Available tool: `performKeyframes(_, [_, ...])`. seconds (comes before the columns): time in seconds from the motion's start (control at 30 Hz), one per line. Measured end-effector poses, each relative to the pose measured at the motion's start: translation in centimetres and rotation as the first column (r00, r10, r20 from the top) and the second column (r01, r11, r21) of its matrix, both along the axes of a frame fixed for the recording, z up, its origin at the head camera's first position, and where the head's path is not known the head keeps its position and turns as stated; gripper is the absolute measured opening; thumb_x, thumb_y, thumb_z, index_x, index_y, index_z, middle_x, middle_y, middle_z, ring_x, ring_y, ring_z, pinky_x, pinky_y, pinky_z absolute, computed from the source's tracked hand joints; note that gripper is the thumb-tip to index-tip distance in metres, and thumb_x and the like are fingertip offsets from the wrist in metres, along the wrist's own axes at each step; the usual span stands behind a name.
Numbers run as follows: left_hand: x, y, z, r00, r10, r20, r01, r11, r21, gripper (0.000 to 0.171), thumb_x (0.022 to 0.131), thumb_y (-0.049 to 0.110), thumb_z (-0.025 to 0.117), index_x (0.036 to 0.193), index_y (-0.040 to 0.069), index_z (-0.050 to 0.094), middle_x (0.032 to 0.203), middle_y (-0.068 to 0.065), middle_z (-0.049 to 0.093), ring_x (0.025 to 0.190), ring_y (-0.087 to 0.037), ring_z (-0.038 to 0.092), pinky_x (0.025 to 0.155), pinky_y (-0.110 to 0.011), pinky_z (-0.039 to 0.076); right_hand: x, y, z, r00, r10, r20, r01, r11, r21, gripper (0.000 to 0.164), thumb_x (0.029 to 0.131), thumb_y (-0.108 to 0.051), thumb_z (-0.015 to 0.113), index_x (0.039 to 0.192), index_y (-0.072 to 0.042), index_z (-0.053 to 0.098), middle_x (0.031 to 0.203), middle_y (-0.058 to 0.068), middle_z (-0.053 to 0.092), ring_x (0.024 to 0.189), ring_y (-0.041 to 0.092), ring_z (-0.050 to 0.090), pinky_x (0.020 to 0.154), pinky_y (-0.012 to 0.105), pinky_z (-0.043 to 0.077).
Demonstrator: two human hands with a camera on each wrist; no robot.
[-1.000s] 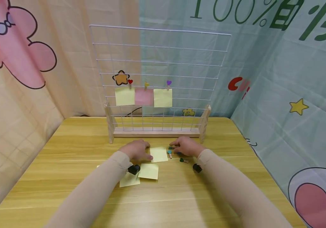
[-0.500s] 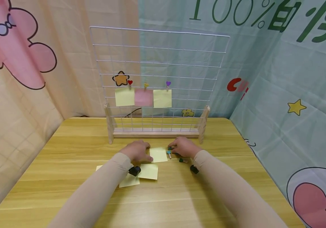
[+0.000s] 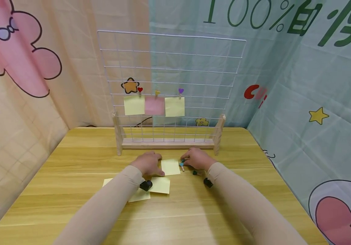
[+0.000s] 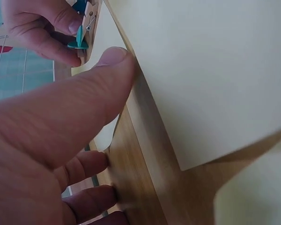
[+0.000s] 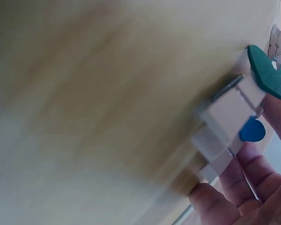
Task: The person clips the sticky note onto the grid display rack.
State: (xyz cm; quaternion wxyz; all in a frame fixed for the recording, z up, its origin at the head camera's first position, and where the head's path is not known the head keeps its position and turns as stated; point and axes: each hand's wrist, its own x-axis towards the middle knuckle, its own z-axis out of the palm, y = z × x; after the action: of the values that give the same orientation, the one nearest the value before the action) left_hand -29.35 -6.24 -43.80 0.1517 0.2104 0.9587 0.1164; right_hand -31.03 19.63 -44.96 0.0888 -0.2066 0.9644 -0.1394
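Observation:
My left hand [image 3: 148, 163] rests at the left side of a pale yellow sticky note [image 3: 171, 166], fingers spread, thumb at the note's edge in the left wrist view. Just right of that note, my right hand [image 3: 200, 159] has thumb and forefinger round a small teal-topped clothespin [image 4: 78, 45]. A light blue-topped clothespin [image 3: 181, 164] lies right at these fingertips. Under the right hand are a clothespin with a dark green top [image 5: 267, 72] and one with a blue top [image 5: 252, 129]. More yellow sticky notes [image 3: 160, 185] lie near the left wrist, partly hidden by the sleeve.
Behind the hands stands a white wire grid rack on a wooden base [image 3: 169, 145]. Clothespins with heart tops hold a yellow note [image 3: 134, 105], a pink note [image 3: 155, 106] and another yellow note [image 3: 174, 107] on it. Printed curtains [image 3: 285, 119] surround the table [image 3: 80, 163].
My right hand has shifted slightly left, and its fingertips have closed in on the teal-topped clothespin. The left hand stays beside the sticky note.

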Motion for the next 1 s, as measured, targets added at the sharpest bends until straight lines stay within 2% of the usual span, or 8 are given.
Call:
performKeyframes(0.33, [0.11, 0.42, -0.11, 0.999, -0.007, -0.038, 0.005, 0.999, -0.036, 0.083, 0.084, 0.057, 0.084, 0.148, 0.012, 0.057, 0.137, -0.011, 0.06, 0.13, -0.035, 0.059, 0.11, -0.055, 0.049, -0.18, 0.15, -0.4, 0.999, 0.021, -0.031, -0.021, 1.0, 0.012, 0.025, 0.101, -0.022, 0.072, 0.125, -0.016, 0.079, 0.123, 0.002, 0.077, 0.118, 0.023, 0.069, 0.105, 0.043, 0.055])
performKeyframes(0.63, [-0.05, 0.77, -0.23, 0.999, -0.003, -0.043, 0.001, 0.999, -0.045, 0.077, 0.082, 0.054, 0.087, 0.143, 0.014, 0.061, 0.134, -0.011, 0.063, 0.128, -0.038, 0.058, 0.113, -0.065, 0.04, -0.02, -0.21, -0.45, 1.0, -0.012, -0.009, 0.012, 1.0, -0.002, 0.019, 0.1, -0.02, 0.074, 0.117, -0.018, 0.082, 0.12, 0.0, 0.078, 0.118, 0.021, 0.068, 0.106, 0.042, 0.055])
performKeyframes(0.83, [-0.46, 0.61, -0.62, 0.999, 0.025, -0.035, -0.025, 1.0, 0.012, 0.075, 0.079, 0.051, 0.091, 0.139, 0.015, 0.063, 0.126, -0.008, 0.06, 0.119, -0.034, 0.058, 0.108, -0.058, 0.045, -0.08, -0.11, -0.42, 1.0, -0.006, -0.016, 0.006, 1.0, 0.011, 0.018, 0.1, -0.019, 0.073, 0.115, -0.017, 0.083, 0.118, 0.001, 0.077, 0.117, 0.023, 0.068, 0.106, 0.042, 0.054])
performKeyframes(1.0, [-0.63, 0.69, -0.5, 0.999, 0.04, -0.018, -0.039, 0.998, 0.05, 0.072, 0.078, 0.047, 0.092, 0.136, 0.015, 0.064, 0.121, -0.008, 0.058, 0.111, -0.031, 0.056, 0.103, -0.053, 0.047, -0.37, 0.01, -0.34, 1.0, 0.002, -0.011, -0.002, 1.0, 0.023, 0.017, 0.101, -0.019, 0.072, 0.114, -0.016, 0.083, 0.115, 0.0, 0.077, 0.114, 0.021, 0.067, 0.104, 0.041, 0.055])
